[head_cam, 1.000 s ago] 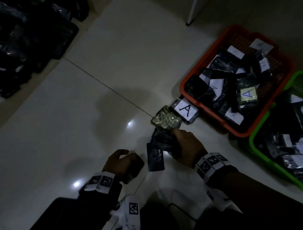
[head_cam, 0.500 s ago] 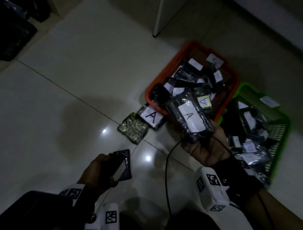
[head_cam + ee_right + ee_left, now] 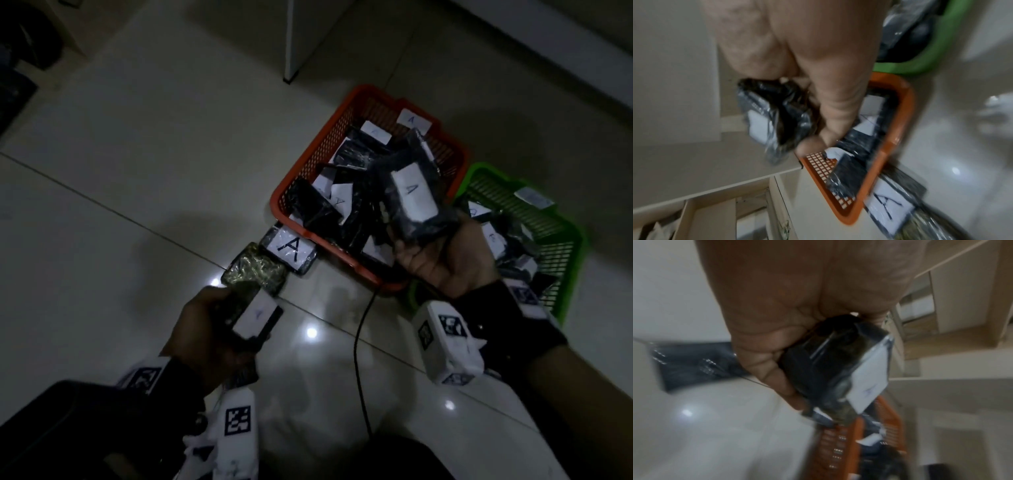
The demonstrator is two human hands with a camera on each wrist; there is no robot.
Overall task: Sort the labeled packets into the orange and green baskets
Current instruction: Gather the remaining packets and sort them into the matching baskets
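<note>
The right hand [image 3: 445, 260] is raised palm-up over the near right corner of the orange basket [image 3: 308, 161], its fingers curled under a black packet [image 3: 416, 195] whose white label, marked A, faces up at the camera. Held this way the letter can be read before the drop, and the packets already in that basket show A labels too, so it probably belongs there. The wrist view shows the thumb [image 3: 840, 104] pressed along the packet's side, the basket directly below.

The left hand [image 3: 212, 329] is low and near, over the floor [image 3: 137, 171], with its fingers [image 3: 764, 363] closed around a smaller dark packet [image 3: 257, 317]. That label is also turned upward; its mark is faint and looks like an A, though I cannot be sure. It seems to be waiting its turn.

Two more packets lie on the floor just left of the orange basket: a clearly marked A one [image 3: 289, 250] touching the basket's near wall, and an olive one [image 3: 255, 270] with no label showing, beside it. The green basket [image 3: 568, 236] sits to the right, touching the orange one, and holds labelled packets whose letters are too dim to read.
</note>
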